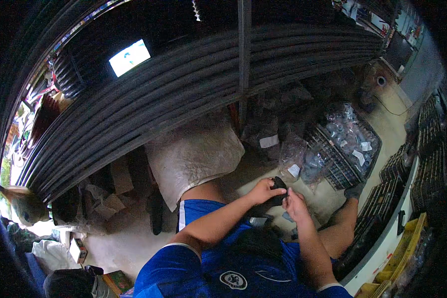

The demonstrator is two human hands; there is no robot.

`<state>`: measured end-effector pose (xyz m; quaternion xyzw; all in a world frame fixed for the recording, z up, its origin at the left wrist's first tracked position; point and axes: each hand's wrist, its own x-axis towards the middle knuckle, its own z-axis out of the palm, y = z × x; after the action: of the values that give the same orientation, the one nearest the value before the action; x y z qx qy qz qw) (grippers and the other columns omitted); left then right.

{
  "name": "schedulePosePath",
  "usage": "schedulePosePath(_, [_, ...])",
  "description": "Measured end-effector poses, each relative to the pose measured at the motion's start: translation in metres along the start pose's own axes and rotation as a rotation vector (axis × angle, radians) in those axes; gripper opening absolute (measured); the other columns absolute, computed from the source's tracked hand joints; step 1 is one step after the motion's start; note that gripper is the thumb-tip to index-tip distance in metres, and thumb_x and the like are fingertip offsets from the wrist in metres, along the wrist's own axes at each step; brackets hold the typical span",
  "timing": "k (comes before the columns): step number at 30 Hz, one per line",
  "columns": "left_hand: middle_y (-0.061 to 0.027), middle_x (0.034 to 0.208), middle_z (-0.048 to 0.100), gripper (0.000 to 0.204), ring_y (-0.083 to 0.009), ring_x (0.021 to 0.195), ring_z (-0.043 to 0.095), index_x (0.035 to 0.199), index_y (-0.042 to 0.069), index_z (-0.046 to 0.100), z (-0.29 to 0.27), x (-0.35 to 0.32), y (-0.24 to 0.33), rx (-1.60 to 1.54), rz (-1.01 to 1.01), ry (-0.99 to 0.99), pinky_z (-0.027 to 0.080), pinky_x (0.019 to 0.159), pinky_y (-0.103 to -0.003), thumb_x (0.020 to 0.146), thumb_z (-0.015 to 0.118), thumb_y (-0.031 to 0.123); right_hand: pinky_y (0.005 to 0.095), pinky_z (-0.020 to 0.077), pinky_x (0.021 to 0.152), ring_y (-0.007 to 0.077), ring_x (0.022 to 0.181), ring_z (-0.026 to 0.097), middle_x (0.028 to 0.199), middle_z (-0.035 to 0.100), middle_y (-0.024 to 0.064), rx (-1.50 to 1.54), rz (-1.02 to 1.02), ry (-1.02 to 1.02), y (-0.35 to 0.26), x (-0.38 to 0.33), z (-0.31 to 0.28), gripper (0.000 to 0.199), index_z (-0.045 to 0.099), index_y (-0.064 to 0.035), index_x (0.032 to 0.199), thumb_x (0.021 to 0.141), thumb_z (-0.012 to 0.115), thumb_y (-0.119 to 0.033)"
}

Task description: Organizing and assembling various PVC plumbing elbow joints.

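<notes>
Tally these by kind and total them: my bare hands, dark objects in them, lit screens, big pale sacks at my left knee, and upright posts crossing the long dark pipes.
Bare hands: 2 (left hand, right hand)
Dark object at the hands: 1
Lit screen: 1
Big pale sack: 1
Upright post: 1
Total: 6

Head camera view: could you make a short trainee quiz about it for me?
1. What colour is the small object held in the left hand? (a) yellow (b) black (c) white
2. True or false: the right hand is close to the left hand.
3. Fill in: in the picture, the lit screen appears to the ___ of the upright post.

Key: 1 b; 2 true; 3 left.
</notes>
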<state>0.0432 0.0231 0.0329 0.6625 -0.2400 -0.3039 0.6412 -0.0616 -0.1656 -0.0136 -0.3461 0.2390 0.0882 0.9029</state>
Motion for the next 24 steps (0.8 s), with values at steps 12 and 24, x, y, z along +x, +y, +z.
schedulePosePath(12, [0.0026, 0.077, 0.067, 0.021, -0.006, 0.071, 0.058, 0.09, 0.003, 0.073, 0.004, 0.005, -0.014, -0.111, 0.082, -0.037, 0.047, 0.065, -0.026, 0.088, 0.075, 0.024, 0.0304, 0.0515, 0.067, 0.0159, 0.073, 0.061, 0.092, 0.063, 0.0058, -0.034, 0.004, -0.004, 0.0, 0.01, -0.011, 0.021, 0.057, -0.0026, 0.115, 0.095, 0.06, -0.01])
schedulePosePath(24, [-0.0022, 0.091, 0.07, 0.018, -0.0111, 0.08, 0.06, 0.09, 0.002, 0.073, -0.003, 0.017, -0.048, 0.006, 0.182, -0.069, 0.049, 0.073, -0.031, 0.085, 0.078, 0.019, 0.0277, 0.0437, 0.058, 0.0156, 0.064, 0.059, 0.069, 0.057, 0.0046, -0.007, 0.186, -0.089, 0.007, 0.01, -0.017, 0.022, 0.054, -0.004, 0.115, 0.098, 0.058, -0.018])
